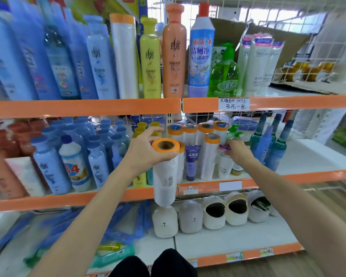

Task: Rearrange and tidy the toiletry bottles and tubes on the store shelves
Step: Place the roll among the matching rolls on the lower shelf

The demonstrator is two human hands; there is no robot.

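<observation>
Three orange-edged shelves (84, 108) fill the view; the work is on the mid one, w/ slippers (190, 215) lined up on the bottom tier.

Biggest risk, as I read it: both hands are busy at once. The left hand (146, 150) has a tall white roll w/ orange core end (165, 168) lifted out in front of the mid shelf, its lower end hanging past the shelf lip, over the bear-face slipper. Grip is only at the top, thumb and fingers wrapped round the orange rim, so the long body can swing and knock the purple tube (192, 162) or the other rolls (198, 134) standing just behind. Those are upright, narrow-based and packed close; one bump prob topples several.

Second risk: the right hand (238, 152) reaches in among a white tube w/ pink cap (224, 162) and the green pump bottles (235, 132). Fingers curl onto the tube's cap, pinching it by the look of it, tho the contact itself is partly hidden. Pulling it out sideways could tip its neighbours.

Pose: both forearms extended fwd, left wrist level and hand closed round the roll top; right wrist bent slightly inward, palm down, fingers partly closed.
</observation>
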